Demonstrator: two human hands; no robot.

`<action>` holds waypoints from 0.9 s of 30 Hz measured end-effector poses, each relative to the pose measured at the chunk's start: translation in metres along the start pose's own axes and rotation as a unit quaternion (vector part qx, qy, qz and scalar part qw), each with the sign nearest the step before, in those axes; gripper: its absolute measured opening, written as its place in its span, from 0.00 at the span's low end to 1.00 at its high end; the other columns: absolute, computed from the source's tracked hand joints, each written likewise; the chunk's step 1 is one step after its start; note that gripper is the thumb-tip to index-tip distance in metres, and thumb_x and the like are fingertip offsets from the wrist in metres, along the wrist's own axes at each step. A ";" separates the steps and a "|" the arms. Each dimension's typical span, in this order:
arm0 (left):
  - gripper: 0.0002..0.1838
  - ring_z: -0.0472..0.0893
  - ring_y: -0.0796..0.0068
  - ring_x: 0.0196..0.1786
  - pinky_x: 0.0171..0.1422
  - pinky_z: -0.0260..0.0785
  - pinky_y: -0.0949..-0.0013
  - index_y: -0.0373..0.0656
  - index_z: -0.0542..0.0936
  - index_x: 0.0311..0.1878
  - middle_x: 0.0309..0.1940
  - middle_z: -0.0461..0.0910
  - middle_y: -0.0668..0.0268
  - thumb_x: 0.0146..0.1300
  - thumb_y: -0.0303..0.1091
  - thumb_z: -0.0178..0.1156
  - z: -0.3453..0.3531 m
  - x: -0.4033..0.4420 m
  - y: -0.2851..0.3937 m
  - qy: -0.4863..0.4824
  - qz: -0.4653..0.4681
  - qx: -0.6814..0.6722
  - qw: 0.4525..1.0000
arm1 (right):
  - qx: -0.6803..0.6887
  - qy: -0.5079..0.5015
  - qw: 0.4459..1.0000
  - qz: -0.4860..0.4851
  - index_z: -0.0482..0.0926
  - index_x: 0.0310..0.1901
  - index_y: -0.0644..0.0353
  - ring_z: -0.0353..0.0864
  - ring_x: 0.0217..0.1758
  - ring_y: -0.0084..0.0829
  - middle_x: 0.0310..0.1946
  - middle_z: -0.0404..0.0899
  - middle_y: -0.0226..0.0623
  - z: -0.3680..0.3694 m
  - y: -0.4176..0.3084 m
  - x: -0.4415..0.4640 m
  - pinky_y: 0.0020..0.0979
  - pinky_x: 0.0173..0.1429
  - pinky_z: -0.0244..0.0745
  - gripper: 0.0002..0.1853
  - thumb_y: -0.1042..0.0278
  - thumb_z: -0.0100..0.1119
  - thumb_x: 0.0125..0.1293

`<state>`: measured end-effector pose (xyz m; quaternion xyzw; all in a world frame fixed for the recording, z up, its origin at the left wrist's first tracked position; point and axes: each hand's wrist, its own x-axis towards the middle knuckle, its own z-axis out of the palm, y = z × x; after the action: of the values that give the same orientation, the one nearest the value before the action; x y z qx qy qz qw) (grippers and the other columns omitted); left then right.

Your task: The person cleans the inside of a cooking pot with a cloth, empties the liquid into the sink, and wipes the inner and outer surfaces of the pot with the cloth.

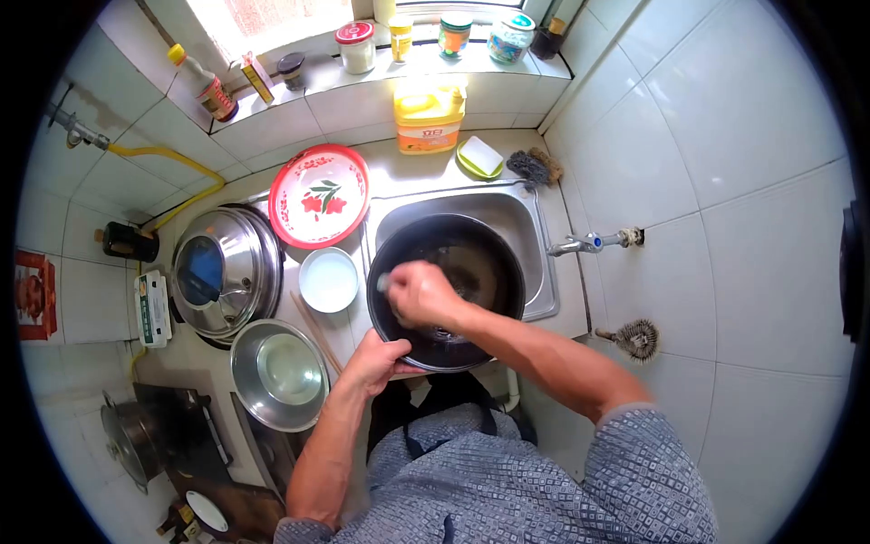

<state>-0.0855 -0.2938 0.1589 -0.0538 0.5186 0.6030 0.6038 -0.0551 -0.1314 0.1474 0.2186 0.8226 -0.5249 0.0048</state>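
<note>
A large black pot [507,263] rests tilted over the sink's near-left part, with a little water in its bottom. My left hand [370,361] is closed on its near-left rim, thumb on top. Inside the pot, my right hand [422,295] is closed by the left inner wall. A small pale piece [384,283] pokes out from its fingers; motion blur hides what it is. The steel sink [541,263] lies beneath and behind the pot. Just left of the pot stand a white bowl [329,280] and a pair of chopsticks [317,332].
A red-rimmed enamel basin [281,218], a lidded steel pot [237,304] and a steel basin [313,410] are on the left counter. Behind the sink are a yellow detergent jug [430,131], a soap dish [478,161] and dark scrubbers [530,167]. A faucet [580,243] juts from the right wall.
</note>
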 end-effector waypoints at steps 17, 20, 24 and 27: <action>0.20 0.88 0.58 0.45 0.45 0.89 0.55 0.32 0.74 0.60 0.49 0.83 0.55 0.63 0.20 0.54 -0.022 -0.020 -0.011 0.028 0.022 0.024 0.999 | -0.188 -0.376 0.903 -0.087 0.88 0.43 0.58 0.86 0.44 0.54 0.38 0.85 0.53 0.000 0.020 -0.021 0.46 0.50 0.79 0.12 0.68 0.61 0.60; 0.21 0.88 0.60 0.45 0.45 0.89 0.55 0.33 0.74 0.60 0.49 0.83 0.56 0.63 0.20 0.54 -0.016 -0.022 -0.013 0.007 0.031 0.016 0.999 | -0.181 -0.261 0.935 -0.159 0.87 0.44 0.61 0.85 0.44 0.55 0.37 0.86 0.53 0.015 0.018 -0.024 0.46 0.49 0.79 0.12 0.67 0.62 0.62; 0.22 0.88 0.60 0.45 0.45 0.89 0.55 0.35 0.73 0.61 0.48 0.82 0.58 0.63 0.20 0.54 -0.009 -0.032 -0.011 0.019 0.027 0.058 0.998 | 0.070 0.073 0.993 -0.055 0.84 0.44 0.68 0.87 0.38 0.46 0.34 0.85 0.53 0.031 0.014 -0.010 0.42 0.44 0.79 0.13 0.66 0.64 0.65; 0.23 0.88 0.60 0.45 0.44 0.89 0.55 0.36 0.72 0.62 0.49 0.82 0.58 0.62 0.19 0.54 -0.020 -0.031 -0.014 0.022 0.027 0.054 0.998 | 0.071 -0.120 0.984 -0.114 0.84 0.43 0.67 0.85 0.39 0.46 0.32 0.83 0.52 0.028 0.011 -0.030 0.40 0.47 0.78 0.11 0.68 0.63 0.65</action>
<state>-0.0776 -0.3320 0.1629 -0.0198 0.5647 0.5891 0.5777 -0.0302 -0.1618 0.1324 0.0586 0.7958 -0.6020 0.0285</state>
